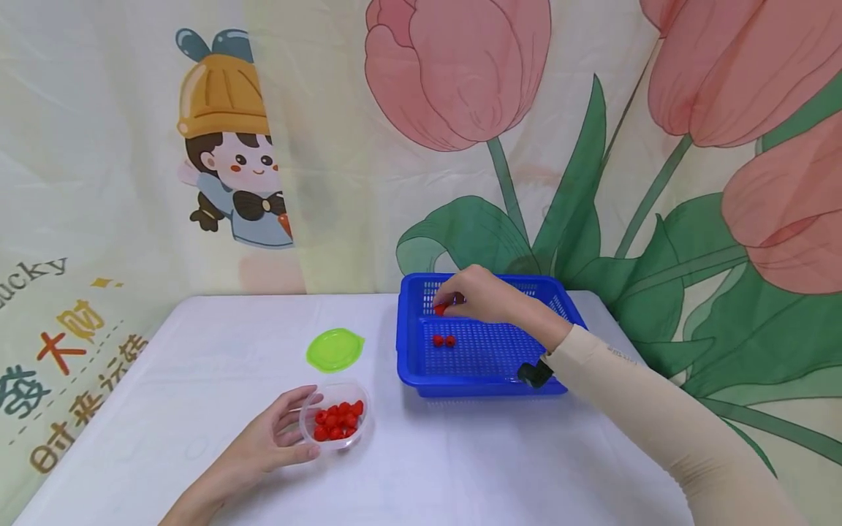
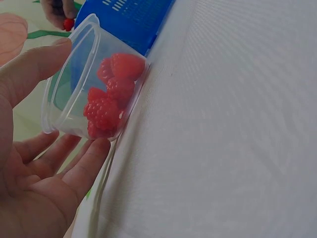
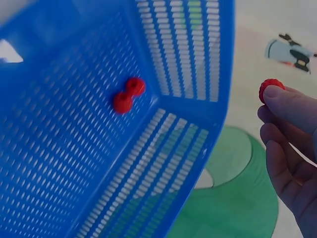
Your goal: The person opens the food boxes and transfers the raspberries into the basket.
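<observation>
Clock read from my head view, 12 away from me.

My right grip is narrowing on one red berry, thumb and finger pinching it, the other fingers bending beneath. It is showing toward the 10 o'clock corner of the blue basket; I cannot tell whether the berry is hanging inside the rim or just past it. My sleeve is coming in from 4 o'clock, a black device sitting by the wrist.

Two loose berries are lying side by side on the basket's mesh floor, toward its 9 o'clock wall.

My left grip is spreading fairly wide around a clear cup, holding it from 9 o'clock, thumb on the near side, fingers on the far side. The cup is opening upward and holding a heap of berries at its bottom. The basket is standing at 2 o'clock from it.

A green lid is lying on the white tabletop, at 12 o'clock from the cup. Behind, a wall cloth is showing pink tulips and, toward 11 o'clock, a capped cartoon figure.
</observation>
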Available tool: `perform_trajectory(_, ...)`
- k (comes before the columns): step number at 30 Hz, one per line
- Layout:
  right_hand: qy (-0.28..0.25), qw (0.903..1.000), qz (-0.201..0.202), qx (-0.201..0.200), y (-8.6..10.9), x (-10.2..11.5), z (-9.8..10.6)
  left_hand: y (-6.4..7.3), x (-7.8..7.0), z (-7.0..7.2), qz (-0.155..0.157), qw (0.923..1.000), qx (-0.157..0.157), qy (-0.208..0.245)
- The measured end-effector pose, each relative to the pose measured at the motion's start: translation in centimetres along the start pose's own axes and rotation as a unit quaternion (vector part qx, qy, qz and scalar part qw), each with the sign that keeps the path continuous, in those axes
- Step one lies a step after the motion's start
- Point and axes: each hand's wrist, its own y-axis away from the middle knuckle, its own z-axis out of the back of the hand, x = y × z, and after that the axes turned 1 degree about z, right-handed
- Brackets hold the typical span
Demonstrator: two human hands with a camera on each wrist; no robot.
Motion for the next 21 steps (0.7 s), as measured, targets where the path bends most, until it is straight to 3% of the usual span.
perform_trajectory(12,0.005,0.9995,-0.012,0.027,0.1,-5.0,0.0,0.1,0.0,0.1,0.003,1.0000,0.000,-0.001)
perform_trajectory(21,-0.006,0.9979,-0.026,0.058,-0.4,-7.1,-1.1,0.0,0.4,0.2,-0.021,0.9998,-0.002,-0.002)
